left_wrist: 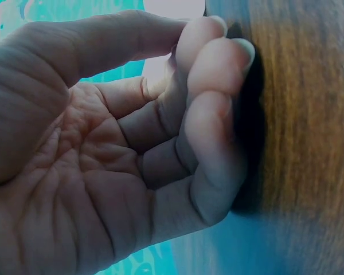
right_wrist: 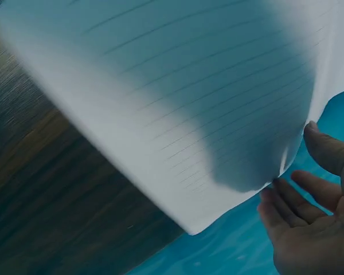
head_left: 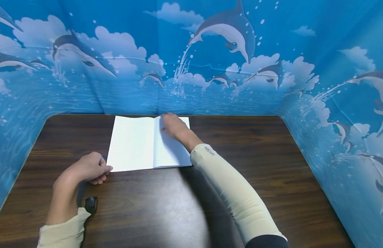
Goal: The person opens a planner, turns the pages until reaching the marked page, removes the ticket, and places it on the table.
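An open notebook with white lined pages lies at the far side of the dark wooden table. At its near left corner is my left hand, which pinches the corner between thumb and curled forefinger. The left wrist view shows that hand side-on, its other fingers curled close to the tabletop. My right hand reaches over the right page to its far edge, near the centre fold. In the right wrist view the thumb and fingertips of this hand touch the page edge a little apart.
The brown table has rounded far corners. A blue curtain printed with dolphins and clouds hangs behind it and along its sides. Pale sleeves cover the forearms, and a small black device sits at the left wrist.
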`<state>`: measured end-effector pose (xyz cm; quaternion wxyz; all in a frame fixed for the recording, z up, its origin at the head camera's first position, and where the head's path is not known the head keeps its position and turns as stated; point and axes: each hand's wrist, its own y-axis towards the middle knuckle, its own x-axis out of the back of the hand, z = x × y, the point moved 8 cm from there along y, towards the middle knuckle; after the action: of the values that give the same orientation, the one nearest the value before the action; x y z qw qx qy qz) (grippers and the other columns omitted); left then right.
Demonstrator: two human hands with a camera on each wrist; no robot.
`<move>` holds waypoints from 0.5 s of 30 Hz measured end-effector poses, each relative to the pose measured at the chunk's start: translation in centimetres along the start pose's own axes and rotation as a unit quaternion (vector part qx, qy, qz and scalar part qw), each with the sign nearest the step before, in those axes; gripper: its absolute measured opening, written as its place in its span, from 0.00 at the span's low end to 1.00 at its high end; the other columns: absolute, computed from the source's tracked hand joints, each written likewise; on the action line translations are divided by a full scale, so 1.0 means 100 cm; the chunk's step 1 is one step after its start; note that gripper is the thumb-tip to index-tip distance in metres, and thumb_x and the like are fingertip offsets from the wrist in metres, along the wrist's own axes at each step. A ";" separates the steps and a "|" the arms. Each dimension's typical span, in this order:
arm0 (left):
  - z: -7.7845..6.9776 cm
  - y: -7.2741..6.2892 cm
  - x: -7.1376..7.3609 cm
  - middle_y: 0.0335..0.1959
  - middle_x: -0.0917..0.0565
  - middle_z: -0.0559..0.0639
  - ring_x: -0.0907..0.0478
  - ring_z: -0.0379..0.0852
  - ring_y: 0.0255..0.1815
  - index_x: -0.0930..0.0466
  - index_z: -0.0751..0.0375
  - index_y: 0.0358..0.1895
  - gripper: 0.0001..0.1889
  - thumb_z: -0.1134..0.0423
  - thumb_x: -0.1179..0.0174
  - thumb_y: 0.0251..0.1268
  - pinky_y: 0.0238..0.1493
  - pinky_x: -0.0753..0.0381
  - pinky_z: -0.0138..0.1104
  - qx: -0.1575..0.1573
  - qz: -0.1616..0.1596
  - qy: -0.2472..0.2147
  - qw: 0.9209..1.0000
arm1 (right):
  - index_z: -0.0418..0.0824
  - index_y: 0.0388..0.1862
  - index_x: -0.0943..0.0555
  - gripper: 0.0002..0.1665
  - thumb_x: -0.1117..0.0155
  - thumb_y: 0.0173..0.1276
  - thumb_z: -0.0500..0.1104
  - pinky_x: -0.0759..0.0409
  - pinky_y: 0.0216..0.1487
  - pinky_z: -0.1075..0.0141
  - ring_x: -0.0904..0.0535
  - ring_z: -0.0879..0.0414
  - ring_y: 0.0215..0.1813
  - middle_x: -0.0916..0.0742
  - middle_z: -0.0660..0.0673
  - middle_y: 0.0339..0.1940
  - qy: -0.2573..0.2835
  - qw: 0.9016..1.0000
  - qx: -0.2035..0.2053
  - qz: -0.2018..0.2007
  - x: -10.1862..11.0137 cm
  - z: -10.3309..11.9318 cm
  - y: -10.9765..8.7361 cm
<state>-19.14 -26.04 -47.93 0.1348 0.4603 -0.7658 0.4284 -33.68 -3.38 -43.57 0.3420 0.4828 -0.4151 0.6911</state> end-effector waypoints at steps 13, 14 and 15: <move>0.002 0.000 0.000 0.18 0.19 0.48 0.22 0.42 0.20 0.21 0.61 0.22 0.21 0.65 0.45 0.83 0.28 0.17 0.37 0.006 -0.002 0.006 1.000 | 0.38 0.75 0.25 0.32 0.35 0.82 0.54 0.23 0.75 0.51 0.27 0.44 0.79 0.26 0.39 0.80 0.005 0.994 -0.102 0.046 -0.017 -0.057 -0.007; 0.001 0.000 0.000 0.18 0.19 0.48 0.22 0.42 0.20 0.21 0.61 0.22 0.21 0.65 0.44 0.83 0.28 0.17 0.37 0.006 -0.002 0.007 1.000 | 0.38 0.73 0.24 0.30 0.36 0.82 0.54 0.22 0.74 0.51 0.26 0.44 0.78 0.25 0.40 0.80 0.003 0.994 -0.103 0.045 -0.017 -0.059 -0.007; 0.001 0.000 0.000 0.18 0.19 0.48 0.22 0.42 0.20 0.21 0.61 0.22 0.22 0.64 0.44 0.83 0.28 0.17 0.37 0.006 -0.002 0.008 1.000 | 0.38 0.71 0.23 0.29 0.36 0.82 0.54 0.21 0.73 0.51 0.26 0.44 0.78 0.25 0.40 0.80 0.003 0.994 -0.103 0.043 -0.018 -0.061 -0.008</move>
<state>-19.15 -26.11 -48.03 0.1385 0.4592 -0.7613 0.4363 -34.80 2.31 -46.19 0.3609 0.4248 -0.5036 0.6600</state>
